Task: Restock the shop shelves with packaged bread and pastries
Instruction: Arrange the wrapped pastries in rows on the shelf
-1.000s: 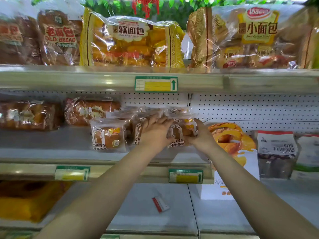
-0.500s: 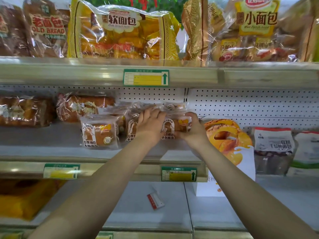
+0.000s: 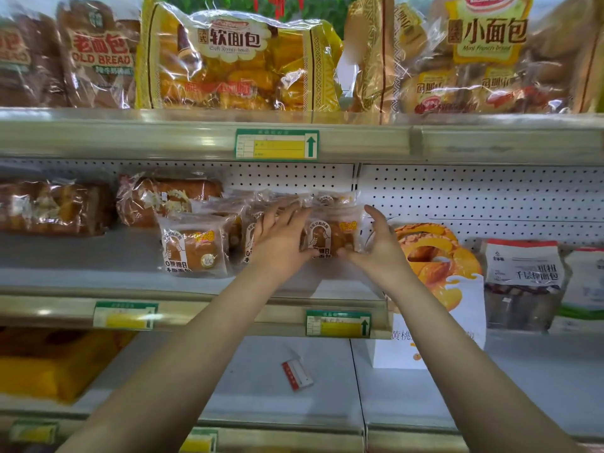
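Partly behind right hand (image 3: 379, 248), bread packet (image 3: 330, 237).

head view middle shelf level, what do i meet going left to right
brown loaf pack, second loaf pack, small bread pack standing alone, left hand, small bread pack between the hands, right hand, peach-print box, dark pastry bag, white-green bag
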`<act>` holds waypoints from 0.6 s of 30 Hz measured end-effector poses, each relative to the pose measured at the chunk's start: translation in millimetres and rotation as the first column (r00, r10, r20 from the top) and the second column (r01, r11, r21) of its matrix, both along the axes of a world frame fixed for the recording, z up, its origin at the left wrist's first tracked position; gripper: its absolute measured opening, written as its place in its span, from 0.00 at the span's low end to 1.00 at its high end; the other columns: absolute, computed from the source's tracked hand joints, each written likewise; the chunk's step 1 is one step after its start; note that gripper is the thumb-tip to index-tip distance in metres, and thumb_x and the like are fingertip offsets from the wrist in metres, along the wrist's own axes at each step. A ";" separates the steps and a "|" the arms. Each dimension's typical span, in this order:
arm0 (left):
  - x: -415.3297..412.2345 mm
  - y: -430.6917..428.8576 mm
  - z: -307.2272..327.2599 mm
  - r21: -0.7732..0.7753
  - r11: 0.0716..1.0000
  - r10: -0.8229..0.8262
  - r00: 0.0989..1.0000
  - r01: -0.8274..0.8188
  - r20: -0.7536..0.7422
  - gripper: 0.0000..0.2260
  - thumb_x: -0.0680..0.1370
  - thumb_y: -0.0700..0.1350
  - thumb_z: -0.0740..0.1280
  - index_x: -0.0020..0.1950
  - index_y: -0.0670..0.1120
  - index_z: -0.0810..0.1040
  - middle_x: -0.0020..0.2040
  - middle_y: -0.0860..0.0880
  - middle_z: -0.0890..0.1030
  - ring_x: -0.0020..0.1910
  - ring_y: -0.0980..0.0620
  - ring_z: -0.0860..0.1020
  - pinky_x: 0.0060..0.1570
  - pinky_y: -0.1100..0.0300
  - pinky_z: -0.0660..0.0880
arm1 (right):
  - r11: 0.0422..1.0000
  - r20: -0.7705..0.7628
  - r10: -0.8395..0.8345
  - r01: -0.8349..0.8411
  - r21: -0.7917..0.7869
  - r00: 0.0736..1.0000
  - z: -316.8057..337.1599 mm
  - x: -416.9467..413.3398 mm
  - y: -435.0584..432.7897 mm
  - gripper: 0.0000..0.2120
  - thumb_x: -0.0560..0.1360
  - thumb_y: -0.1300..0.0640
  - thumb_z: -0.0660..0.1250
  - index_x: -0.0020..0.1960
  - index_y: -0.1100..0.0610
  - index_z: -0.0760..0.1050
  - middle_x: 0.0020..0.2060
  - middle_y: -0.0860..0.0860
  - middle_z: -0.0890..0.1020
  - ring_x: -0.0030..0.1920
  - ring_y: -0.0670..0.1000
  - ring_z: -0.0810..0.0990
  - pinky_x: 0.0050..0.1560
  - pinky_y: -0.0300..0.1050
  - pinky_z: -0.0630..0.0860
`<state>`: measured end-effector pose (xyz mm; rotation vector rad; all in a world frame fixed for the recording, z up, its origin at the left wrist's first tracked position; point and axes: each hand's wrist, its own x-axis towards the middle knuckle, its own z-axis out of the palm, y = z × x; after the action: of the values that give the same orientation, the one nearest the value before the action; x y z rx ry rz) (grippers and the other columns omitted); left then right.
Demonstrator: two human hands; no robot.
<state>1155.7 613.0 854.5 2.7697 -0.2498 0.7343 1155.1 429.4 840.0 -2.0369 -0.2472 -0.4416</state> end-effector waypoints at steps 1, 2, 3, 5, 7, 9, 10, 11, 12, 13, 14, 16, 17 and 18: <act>-7.9 2.0 -4.0 -0.090 0.996 -0.010 0.999 0.014 0.045 0.32 0.75 0.55 0.71 0.77 0.55 0.63 0.77 0.52 0.63 0.78 0.48 0.54 0.75 0.48 0.53 | 1.000 0.031 0.004 -0.004 0.020 1.000 -2.4 -10.8 -3.8 0.39 0.71 0.56 0.77 0.76 0.49 0.62 0.68 0.55 0.69 0.70 0.54 0.67 0.68 0.46 0.66; -18.3 3.5 -8.0 -0.200 0.979 -0.032 0.996 0.049 0.088 0.29 0.75 0.54 0.72 0.75 0.53 0.67 0.73 0.50 0.70 0.76 0.46 0.60 0.74 0.48 0.58 | 0.998 0.050 0.019 -0.022 0.053 0.999 -6.3 -23.1 -6.6 0.35 0.71 0.54 0.77 0.74 0.49 0.65 0.67 0.51 0.71 0.69 0.51 0.69 0.69 0.48 0.67; -30.6 3.8 -13.2 -0.326 0.940 -0.068 0.990 0.105 0.121 0.26 0.75 0.53 0.72 0.72 0.52 0.71 0.68 0.49 0.75 0.71 0.47 0.67 0.71 0.48 0.63 | 0.993 0.055 0.052 -0.057 0.101 0.997 -11.2 -36.1 -8.3 0.31 0.72 0.53 0.76 0.71 0.48 0.68 0.65 0.46 0.72 0.67 0.46 0.70 0.69 0.50 0.70; -58.7 1.4 -23.9 -0.523 0.824 -0.153 0.975 0.216 0.162 0.21 0.77 0.49 0.70 0.69 0.50 0.75 0.63 0.52 0.79 0.66 0.53 0.73 0.68 0.53 0.68 | 0.970 0.057 0.124 -0.134 0.202 0.991 -21.0 -59.5 -7.9 0.24 0.74 0.53 0.75 0.67 0.47 0.71 0.63 0.41 0.74 0.62 0.40 0.72 0.67 0.49 0.72; -87.8 -2.7 -32.9 -0.610 0.747 -0.202 0.964 0.266 0.173 0.19 0.78 0.48 0.70 0.68 0.51 0.76 0.66 0.57 0.77 0.66 0.60 0.72 0.69 0.61 0.67 | 0.942 0.088 0.145 -0.165 0.293 0.986 -28.9 -78.9 -3.6 0.21 0.75 0.52 0.73 0.66 0.48 0.74 0.63 0.40 0.77 0.62 0.41 0.75 0.65 0.44 0.73; -113.1 -5.2 -40.2 -0.672 0.680 -0.220 0.956 0.293 0.194 0.18 0.78 0.48 0.69 0.68 0.53 0.76 0.66 0.60 0.76 0.67 0.64 0.72 0.68 0.65 0.68 | 0.894 0.154 0.123 -0.177 0.413 0.980 -32.4 -97.2 1.8 0.16 0.77 0.55 0.71 0.64 0.51 0.76 0.61 0.43 0.79 0.61 0.41 0.78 0.60 0.38 0.74; -124.8 -6.8 -43.8 -0.708 0.639 -0.223 0.953 0.300 0.203 0.17 0.79 0.48 0.69 0.68 0.54 0.76 0.66 0.61 0.77 0.67 0.64 0.72 0.68 0.64 0.68 | 0.867 0.184 0.119 -0.192 0.459 0.976 -34.3 -105.8 3.5 0.14 0.77 0.58 0.70 0.63 0.53 0.76 0.60 0.44 0.80 0.60 0.39 0.78 0.58 0.36 0.74; -135.8 -8.2 -48.6 -0.743 0.598 -0.224 0.953 0.301 0.205 0.17 0.79 0.48 0.68 0.68 0.54 0.76 0.66 0.61 0.77 0.67 0.64 0.72 0.67 0.63 0.69 | 0.848 0.199 0.137 -0.219 0.483 0.970 -37.3 -115.3 5.2 0.14 0.78 0.59 0.68 0.63 0.53 0.76 0.60 0.46 0.81 0.59 0.38 0.78 0.57 0.33 0.74; -149.8 -9.7 -55.8 -0.774 0.559 -0.226 0.953 0.296 0.201 0.17 0.79 0.47 0.68 0.69 0.54 0.75 0.66 0.60 0.77 0.67 0.63 0.72 0.67 0.62 0.70 | 0.833 0.192 0.171 -0.246 0.496 0.966 -43.7 -126.9 7.5 0.13 0.78 0.60 0.68 0.63 0.52 0.76 0.60 0.46 0.81 0.59 0.37 0.78 0.56 0.31 0.73; -159.3 -12.4 -60.4 -0.796 0.528 -0.232 0.952 0.297 0.201 0.18 0.79 0.46 0.67 0.69 0.53 0.75 0.66 0.60 0.77 0.66 0.64 0.73 0.66 0.63 0.70 | 0.823 0.188 0.204 -0.272 0.499 0.961 -48.3 -135.0 7.8 0.14 0.79 0.61 0.67 0.63 0.51 0.76 0.61 0.46 0.80 0.59 0.37 0.78 0.56 0.31 0.73; -170.5 -14.5 -67.2 -0.813 0.505 -0.235 0.953 0.290 0.194 0.18 0.80 0.45 0.67 0.69 0.52 0.75 0.66 0.60 0.77 0.66 0.65 0.73 0.66 0.63 0.71 | 0.816 0.177 0.240 -0.297 0.496 0.954 -55.5 -143.6 8.9 0.15 0.79 0.61 0.67 0.63 0.50 0.75 0.62 0.46 0.80 0.60 0.37 0.78 0.57 0.31 0.73; -189.8 -15.7 -81.7 -0.845 0.466 -0.240 0.957 0.261 0.162 0.18 0.79 0.44 0.67 0.69 0.53 0.74 0.66 0.61 0.76 0.66 0.66 0.73 0.67 0.64 0.70 | 0.807 0.141 0.287 -0.318 0.497 0.948 -70.3 -160.2 11.6 0.16 0.79 0.62 0.66 0.64 0.49 0.74 0.63 0.46 0.79 0.62 0.38 0.77 0.59 0.32 0.72; -199.2 -14.0 -90.6 -0.860 0.451 -0.248 0.959 0.238 0.136 0.18 0.79 0.45 0.66 0.69 0.55 0.73 0.67 0.62 0.76 0.66 0.66 0.72 0.68 0.63 0.69 | 0.804 0.119 0.295 -0.314 0.504 0.948 -78.6 -168.4 13.5 0.16 0.79 0.62 0.66 0.64 0.48 0.74 0.63 0.46 0.79 0.63 0.38 0.76 0.61 0.32 0.72; -208.5 -11.5 -99.1 -0.874 0.433 -0.262 0.959 0.219 0.111 0.18 0.79 0.46 0.66 0.68 0.58 0.72 0.67 0.63 0.75 0.67 0.66 0.71 0.70 0.61 0.68 | 0.799 0.097 0.300 -0.306 0.518 0.949 -86.4 -176.4 16.1 0.17 0.79 0.61 0.66 0.64 0.47 0.74 0.64 0.45 0.79 0.64 0.38 0.76 0.62 0.33 0.72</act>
<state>947.2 601.6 755.4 1.6723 -0.1735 0.5010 978.7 445.4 753.6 -1.4175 -0.4045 -0.2765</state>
